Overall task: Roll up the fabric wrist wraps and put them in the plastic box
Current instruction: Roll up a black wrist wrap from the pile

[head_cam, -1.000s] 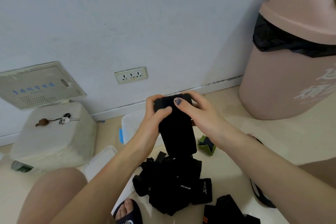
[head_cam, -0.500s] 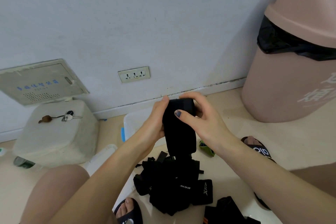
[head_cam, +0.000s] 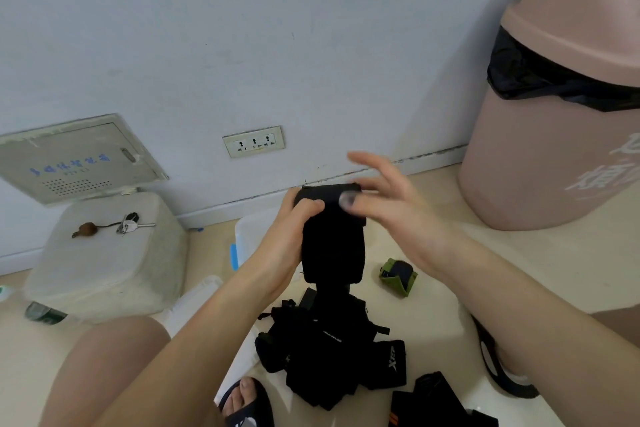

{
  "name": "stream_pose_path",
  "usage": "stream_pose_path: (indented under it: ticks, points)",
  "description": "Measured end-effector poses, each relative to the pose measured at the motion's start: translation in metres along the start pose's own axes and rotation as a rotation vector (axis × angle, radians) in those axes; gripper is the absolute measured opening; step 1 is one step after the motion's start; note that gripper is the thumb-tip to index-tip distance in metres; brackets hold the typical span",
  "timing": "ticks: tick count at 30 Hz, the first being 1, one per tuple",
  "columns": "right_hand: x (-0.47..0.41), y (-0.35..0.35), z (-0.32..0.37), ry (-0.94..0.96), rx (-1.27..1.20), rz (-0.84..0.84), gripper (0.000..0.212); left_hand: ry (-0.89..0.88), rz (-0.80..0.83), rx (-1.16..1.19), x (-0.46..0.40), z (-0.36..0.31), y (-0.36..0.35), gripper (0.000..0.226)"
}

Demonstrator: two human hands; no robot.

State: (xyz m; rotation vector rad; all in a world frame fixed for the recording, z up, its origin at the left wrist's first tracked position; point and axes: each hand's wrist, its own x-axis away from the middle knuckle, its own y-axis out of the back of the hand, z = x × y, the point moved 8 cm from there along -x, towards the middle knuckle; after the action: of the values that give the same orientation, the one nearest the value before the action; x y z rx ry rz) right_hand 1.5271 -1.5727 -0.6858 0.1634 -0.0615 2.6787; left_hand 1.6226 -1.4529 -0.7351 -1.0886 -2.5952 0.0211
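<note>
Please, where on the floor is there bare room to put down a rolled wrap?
Bare floor lies between the green wrap and the pink bin. It is crowded below the hands: the black wrap pile fills it. The plastic box is mostly hidden.

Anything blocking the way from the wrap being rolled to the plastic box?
Nothing visible does. The black wrap, gripped by the left hand, hangs right in front of the plastic box by the wall. The hands and wrap hide most of the box, so its inside cannot be checked.
</note>
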Motion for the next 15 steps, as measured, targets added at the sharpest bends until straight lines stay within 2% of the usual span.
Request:
stream_pose_path:
  ticks: [3, 4, 5, 9, 11, 15]
  points:
    - [-0.009, 0.048, 0.013, 0.0, -0.165, -0.353, 0.022, -0.058, -0.063, -0.029, -0.003, -0.008, 0.01, 0.037]
    - [-0.007, 0.057, 0.014, -0.009, -0.209, -0.457, 0.017, -0.071, -0.073, -0.035, -0.004, -0.009, 0.008, 0.036]
    - [-0.005, 0.055, 0.01, -0.028, -0.216, -0.489, 0.018, -0.082, -0.069, -0.048, -0.003, -0.009, 0.004, 0.036]
    - [0.004, -0.013, -0.03, -0.201, -0.199, -0.222, 0.023, -0.079, 0.071, -0.018, 0.01, 0.0, -0.03, 0.041]
    - [0.004, -0.017, -0.037, -0.258, -0.21, -0.222, 0.032, -0.064, 0.093, -0.007, 0.012, 0.002, -0.032, 0.044]
    - [-0.012, 0.011, -0.018, -0.18, -0.168, -0.28, 0.041, -0.094, 0.021, -0.019, 0.0, -0.011, -0.015, 0.043]
